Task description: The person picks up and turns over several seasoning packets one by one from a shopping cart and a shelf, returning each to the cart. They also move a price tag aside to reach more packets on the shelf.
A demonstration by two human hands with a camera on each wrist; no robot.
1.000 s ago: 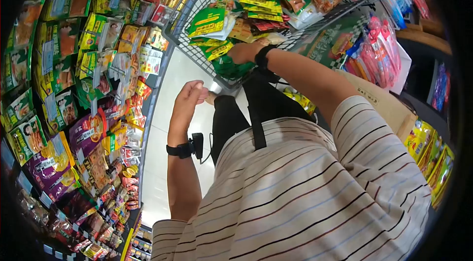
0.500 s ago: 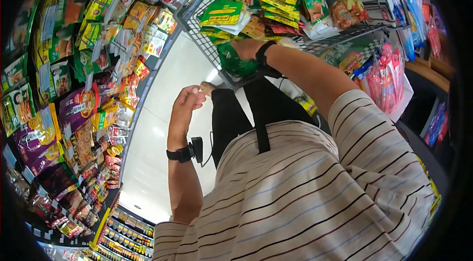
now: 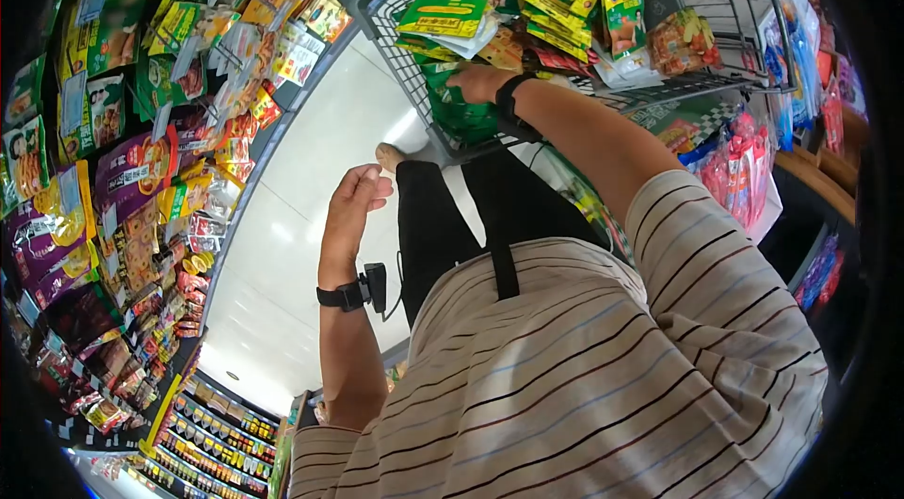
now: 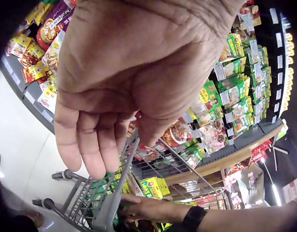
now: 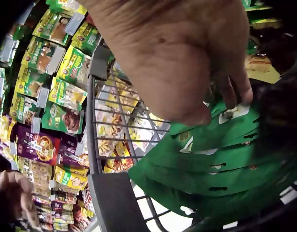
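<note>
In the head view the right hand point(image 3: 478, 85) is down in the cart's near corner, gripping the top of a stack of green packets point(image 3: 460, 118). The right wrist view shows its thumb and curled fingers at the upper edges of the overlapping green packets point(image 5: 201, 169); part of the grip is hidden. Outside the cart, the left hand point(image 3: 356, 202) hangs in the air with loosely bent fingers and holds nothing. Its relaxed fingers fill the middle of the left wrist view point(image 4: 98, 140).
The wire cart point(image 3: 438, 143) also holds yellow-green packets point(image 3: 443, 11) and a clear bag of food point(image 3: 683, 42). Shelves of hanging packets point(image 3: 137, 169) line the left. Pink goods point(image 3: 739, 169) hang on the right. Pale floor point(image 3: 292, 188) lies between shelves and cart.
The cart and right hand have shifted slightly right in the head view, and the left shelves have slid down and left. The right hand stays at the green packets; the left hand barely changes.
</note>
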